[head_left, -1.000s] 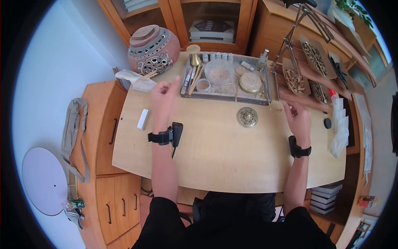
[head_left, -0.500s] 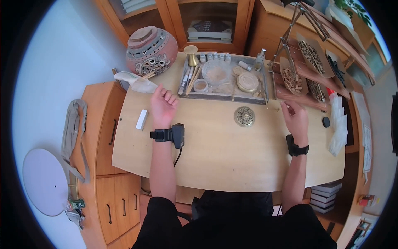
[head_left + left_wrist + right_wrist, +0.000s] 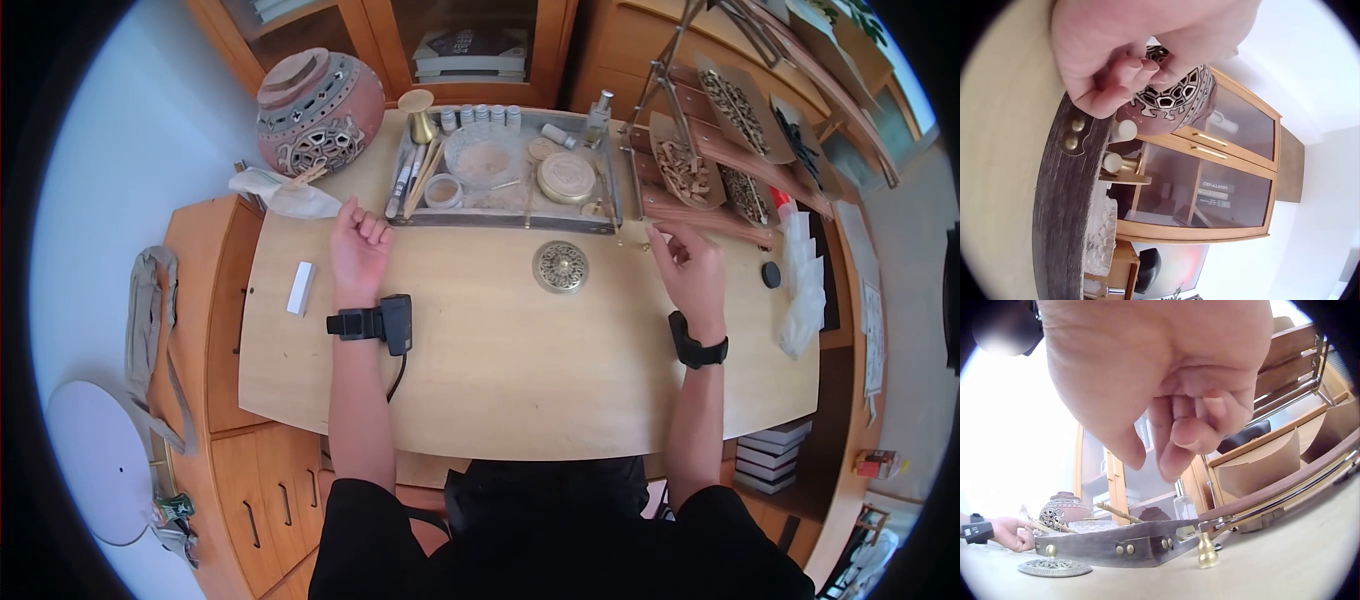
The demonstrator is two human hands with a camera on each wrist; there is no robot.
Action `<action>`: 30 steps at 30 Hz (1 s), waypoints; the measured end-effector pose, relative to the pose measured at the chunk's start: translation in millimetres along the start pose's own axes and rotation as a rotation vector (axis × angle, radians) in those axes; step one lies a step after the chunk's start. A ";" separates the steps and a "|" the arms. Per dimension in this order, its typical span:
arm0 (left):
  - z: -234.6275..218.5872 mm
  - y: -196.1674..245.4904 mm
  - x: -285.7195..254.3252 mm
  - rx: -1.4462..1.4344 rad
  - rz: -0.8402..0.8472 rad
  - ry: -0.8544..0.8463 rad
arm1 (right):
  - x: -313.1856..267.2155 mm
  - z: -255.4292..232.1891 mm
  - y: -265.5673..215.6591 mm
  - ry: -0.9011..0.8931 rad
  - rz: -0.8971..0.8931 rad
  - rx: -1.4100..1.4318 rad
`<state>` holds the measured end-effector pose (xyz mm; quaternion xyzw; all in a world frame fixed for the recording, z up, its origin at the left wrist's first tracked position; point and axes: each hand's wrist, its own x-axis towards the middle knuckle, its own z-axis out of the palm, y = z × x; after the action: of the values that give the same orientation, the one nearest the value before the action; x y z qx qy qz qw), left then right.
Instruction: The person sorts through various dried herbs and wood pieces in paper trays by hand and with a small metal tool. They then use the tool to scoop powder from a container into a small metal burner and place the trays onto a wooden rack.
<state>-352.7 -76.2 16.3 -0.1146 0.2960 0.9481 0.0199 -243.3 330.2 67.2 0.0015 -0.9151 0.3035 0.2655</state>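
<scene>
Palm up, the left hand [image 3: 361, 258] lies at the tray's near left corner with fingers loosely curled and holding nothing; the left wrist view shows this hand [image 3: 1147, 31] beside the dark wooden tray [image 3: 1060, 206]. At the right, the right hand [image 3: 692, 282] hangs loosely curled near the table's wooden rack, its fingers around nothing. In the right wrist view, a small brass gourd-shaped piece [image 3: 1208, 553] stands below that hand [image 3: 1166, 369]. A round pierced metal lid [image 3: 561, 267] lies between the hands, touched by neither.
The tray [image 3: 480, 219] holds a brass vase [image 3: 421, 125], small jars, sticks and a round box [image 3: 566, 177]. Behind left stands a pierced clay pot [image 3: 320, 110]. A white block [image 3: 300, 289] lies left; a tiered rack [image 3: 735, 232] and plastic bags [image 3: 803, 285] stand right.
The head view has shifted, moving the tabletop things leftward in it. My left hand has turned palm up and its fingers have loosened. The right hand has stayed near the rack.
</scene>
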 end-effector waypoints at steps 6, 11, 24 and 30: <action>-7.1 -7.4 4.2 -0.054 0.048 -0.050 | 2.0 0.1 -30.0 0.025 -0.100 0.073; -0.7 -8.6 3.2 -0.091 0.018 -0.012 | 22.5 14.5 -93.9 -0.216 -0.173 0.103; 5.5 -0.8 -6.4 -0.112 0.098 -0.093 | 32.9 81.9 -100.8 -0.362 -0.484 -0.250; 3.4 -0.7 -7.6 -0.089 0.121 -0.108 | 35.6 84.1 -93.8 -0.247 -0.519 -0.105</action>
<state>-346.0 -73.5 20.3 -0.0459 0.2585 0.9646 -0.0266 -299.3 212.6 79.9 0.2588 -0.9240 0.1750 0.2205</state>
